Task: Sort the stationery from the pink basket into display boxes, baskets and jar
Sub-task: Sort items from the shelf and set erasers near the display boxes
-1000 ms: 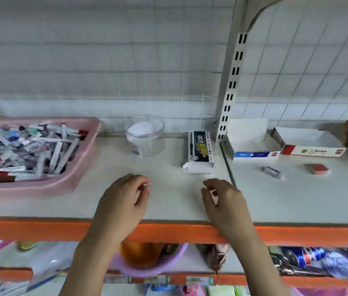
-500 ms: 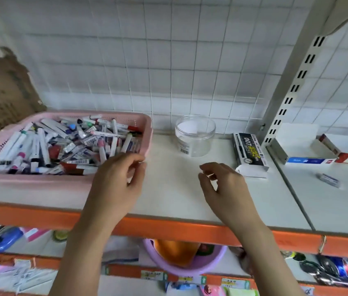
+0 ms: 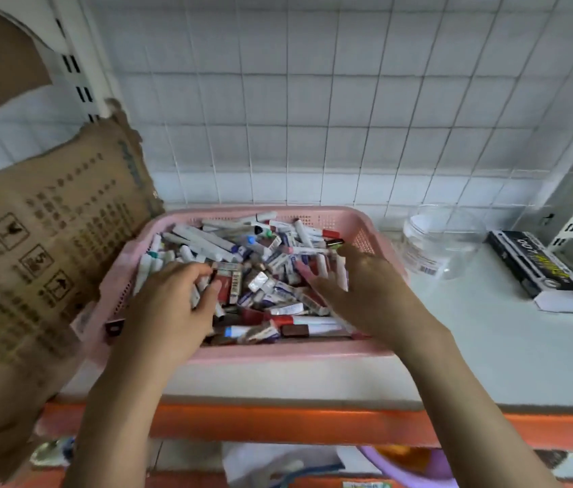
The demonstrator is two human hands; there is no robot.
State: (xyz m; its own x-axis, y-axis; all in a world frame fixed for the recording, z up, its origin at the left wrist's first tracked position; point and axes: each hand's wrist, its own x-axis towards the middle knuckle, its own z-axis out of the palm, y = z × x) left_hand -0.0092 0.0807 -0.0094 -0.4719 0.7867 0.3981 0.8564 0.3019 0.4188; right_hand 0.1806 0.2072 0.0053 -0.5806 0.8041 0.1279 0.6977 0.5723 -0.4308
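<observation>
Beside the pink basket (image 3: 376,241) stand a torn carton (image 3: 42,248) and, seemingly empty, a jar (image 3: 441,241).

The basket (image 3: 278,352) sits on the shelf (image 3: 489,346) before the tiled wall (image 3: 313,100), heaped with stationery (image 3: 260,276). A cardboard sheet (image 3: 42,241) stands at its left. Right of it stands the jar (image 3: 441,241), then a display box (image 3: 535,264) farther right.

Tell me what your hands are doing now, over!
Both hands in pink basket. Left hand picking among pens; right hand spread flat. Jar empty. Nothing blocking.
</observation>
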